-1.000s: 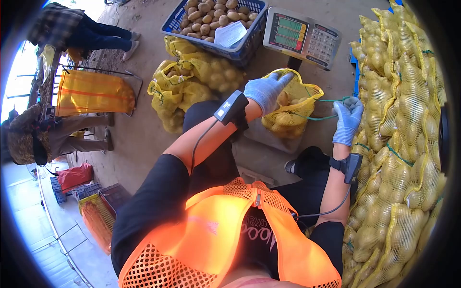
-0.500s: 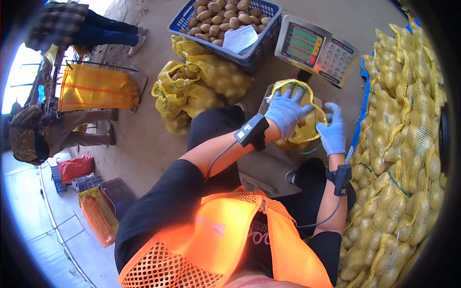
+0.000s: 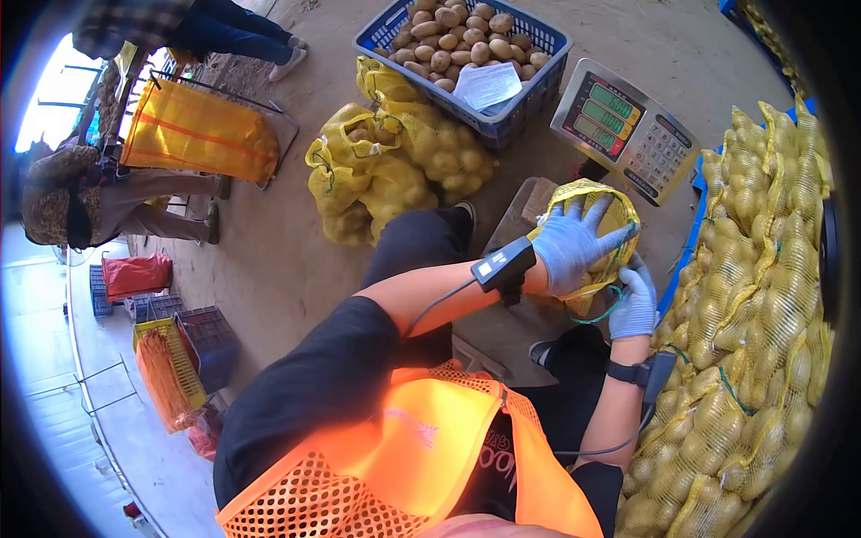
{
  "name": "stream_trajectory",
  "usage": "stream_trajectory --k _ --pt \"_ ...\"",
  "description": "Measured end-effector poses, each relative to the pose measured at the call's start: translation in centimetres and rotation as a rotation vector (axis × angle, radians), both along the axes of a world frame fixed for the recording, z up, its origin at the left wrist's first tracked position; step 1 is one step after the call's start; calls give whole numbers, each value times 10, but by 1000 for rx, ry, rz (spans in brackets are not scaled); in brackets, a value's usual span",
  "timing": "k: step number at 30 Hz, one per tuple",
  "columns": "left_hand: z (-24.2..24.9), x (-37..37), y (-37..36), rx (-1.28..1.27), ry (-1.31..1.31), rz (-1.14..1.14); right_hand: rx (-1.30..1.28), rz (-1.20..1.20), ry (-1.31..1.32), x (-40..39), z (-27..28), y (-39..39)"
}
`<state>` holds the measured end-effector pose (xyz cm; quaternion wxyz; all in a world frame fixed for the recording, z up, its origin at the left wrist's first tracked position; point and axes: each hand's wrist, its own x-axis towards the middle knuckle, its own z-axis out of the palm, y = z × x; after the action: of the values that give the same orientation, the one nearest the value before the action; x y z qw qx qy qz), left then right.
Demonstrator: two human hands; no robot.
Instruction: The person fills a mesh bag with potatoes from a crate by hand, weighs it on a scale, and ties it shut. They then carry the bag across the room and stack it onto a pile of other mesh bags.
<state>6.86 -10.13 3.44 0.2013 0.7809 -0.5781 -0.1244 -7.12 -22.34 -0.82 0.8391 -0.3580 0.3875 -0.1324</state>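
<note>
A yellow mesh bag [image 3: 587,191] stands with its mouth toward me over the scale's platform [image 3: 513,217]; its lower part is mostly hidden by my hands. My left hand [image 3: 574,249], in a pale blue glove, lies across the bag's mouth with its fingers spread against the mesh inside. My right hand [image 3: 635,303], gloved too, has its fingers bent around the near right rim of the bag. A loose green drawstring [image 3: 599,316] hangs between the two hands. Just beyond the bag is the scale's display and keypad [image 3: 625,131], with lit green readouts.
A blue crate [image 3: 538,94] of loose potatoes, with a paper sheet [image 3: 487,85] on it, stands ahead. Filled yellow mesh bags [image 3: 386,184] sit left of the scale. Stacked potato bags [image 3: 735,359] line my right side. Two people stand by an orange bag [image 3: 202,134] on a frame.
My right hand has closed in from beside the bag onto its rim. The left hand stays spread at the bag's mouth. The view has shifted, moving the surroundings in frame.
</note>
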Motion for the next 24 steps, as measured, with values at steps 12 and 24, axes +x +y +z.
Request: stream_trajectory --k 12,24 --pt "36 116 17 -424 802 366 231 -85 -106 -6 31 25" --pt "-168 433 28 330 -93 1004 135 -10 201 8 20 12"
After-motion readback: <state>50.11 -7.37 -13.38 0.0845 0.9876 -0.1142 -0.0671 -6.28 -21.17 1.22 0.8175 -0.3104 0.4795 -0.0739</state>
